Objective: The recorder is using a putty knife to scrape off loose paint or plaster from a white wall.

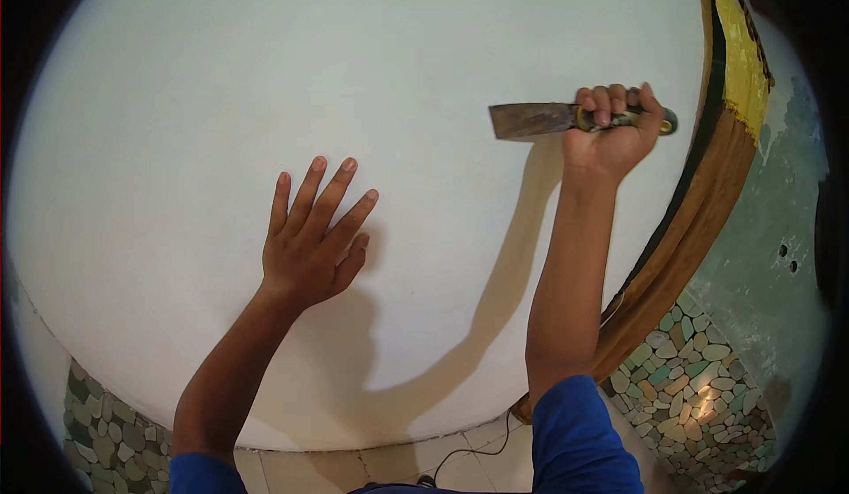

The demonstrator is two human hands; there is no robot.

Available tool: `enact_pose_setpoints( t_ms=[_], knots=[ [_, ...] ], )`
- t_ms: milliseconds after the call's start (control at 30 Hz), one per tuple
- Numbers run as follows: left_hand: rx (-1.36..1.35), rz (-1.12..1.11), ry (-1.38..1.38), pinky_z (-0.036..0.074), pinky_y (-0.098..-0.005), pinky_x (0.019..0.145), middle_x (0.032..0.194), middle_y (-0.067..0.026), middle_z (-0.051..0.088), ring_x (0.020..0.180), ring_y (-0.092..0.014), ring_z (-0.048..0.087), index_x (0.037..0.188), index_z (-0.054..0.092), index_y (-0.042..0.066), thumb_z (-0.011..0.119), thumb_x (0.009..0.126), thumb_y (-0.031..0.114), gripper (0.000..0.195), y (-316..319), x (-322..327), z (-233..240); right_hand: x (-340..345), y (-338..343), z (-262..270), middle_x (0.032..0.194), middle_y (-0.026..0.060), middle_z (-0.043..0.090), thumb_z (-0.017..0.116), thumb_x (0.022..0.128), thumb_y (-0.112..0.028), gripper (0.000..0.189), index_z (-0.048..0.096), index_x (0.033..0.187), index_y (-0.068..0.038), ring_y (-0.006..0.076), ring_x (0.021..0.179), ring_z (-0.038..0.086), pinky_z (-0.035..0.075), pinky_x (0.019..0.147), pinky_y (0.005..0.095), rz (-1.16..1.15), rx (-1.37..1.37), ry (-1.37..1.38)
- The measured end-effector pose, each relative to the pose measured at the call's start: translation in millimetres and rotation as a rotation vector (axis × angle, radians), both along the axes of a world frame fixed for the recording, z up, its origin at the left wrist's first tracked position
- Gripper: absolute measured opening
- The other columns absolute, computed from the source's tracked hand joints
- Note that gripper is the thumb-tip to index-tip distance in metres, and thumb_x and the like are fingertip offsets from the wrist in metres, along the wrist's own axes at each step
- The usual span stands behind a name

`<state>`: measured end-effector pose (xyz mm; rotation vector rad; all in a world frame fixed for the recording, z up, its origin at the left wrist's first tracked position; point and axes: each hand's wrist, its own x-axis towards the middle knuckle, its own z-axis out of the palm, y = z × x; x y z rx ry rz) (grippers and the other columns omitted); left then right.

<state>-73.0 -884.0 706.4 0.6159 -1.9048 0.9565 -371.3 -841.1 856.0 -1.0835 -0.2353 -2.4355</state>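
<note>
Fingers spread, my left hand (315,232) rests with its palm toward the white wall (411,228), left of the middle of the view, holding nothing. Higher up on the right, my right hand (613,126) grips the dark handle of a putty knife (534,121). Its broad, stained metal blade points left along the wall surface; whether the blade's edge touches the wall I cannot tell. Shadows of my arms fall on the wall below. Both forearms reach up from blue sleeves.
A brown wooden frame (696,235) borders the wall on the right, with a yellow-coated patch (741,56) higher up. Past it stands a patchy green wall (749,222) with two small holes. Below are pebble-mosaic flooring (696,381), pale tiles (305,471) and a dark cable (474,452).
</note>
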Motion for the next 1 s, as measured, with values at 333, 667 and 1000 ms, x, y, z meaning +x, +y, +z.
enact_pose_setpoints(
  t_ms=[333, 667, 1000],
  knots=[
    [-0.042, 0.011, 0.004, 0.016, -0.0542, 0.117, 0.149, -0.0140, 0.044, 0.143, -0.035, 0.033, 0.128, 0.061, 0.015, 0.057, 0.089, 0.023, 0.040, 4.1, 4.3, -2.4, 6.8, -5.5, -6.5, 0.059, -0.0009, 0.039, 0.062, 0.086, -0.023, 0.027, 0.041, 0.070, -0.015, 0.0129, 0.047, 0.032, 0.035, 0.053, 0.0302, 0.090, 0.061, -0.055],
    [-0.008, -0.024, -0.006, 0.016, -0.0576, 0.116, 0.148, -0.0155, 0.044, 0.142, -0.038, 0.033, 0.129, 0.060, 0.014, 0.060, 0.087, 0.024, 0.043, 10.3, 2.9, 1.9, 20.0, 1.5, -19.0, 0.059, -0.0016, 0.039, 0.058, 0.089, -0.026, 0.029, 0.040, 0.070, -0.016, 0.0132, 0.044, 0.031, 0.035, 0.051, 0.0302, 0.192, 0.196, -0.086],
    [0.708, -0.542, 0.057, 0.028, -0.0545, 0.111, 0.123, -0.0124, 0.062, 0.127, -0.034, 0.051, 0.120, 0.061, 0.012, 0.083, 0.075, 0.038, 0.057, 97.3, 4.7, -66.1, 79.9, 77.5, -153.8, 0.083, 0.0111, 0.059, 0.076, 0.079, -0.021, 0.023, 0.062, 0.088, -0.006, 0.0244, 0.083, 0.058, 0.047, 0.075, 0.0361, 0.000, 0.100, 1.326]
  ],
)
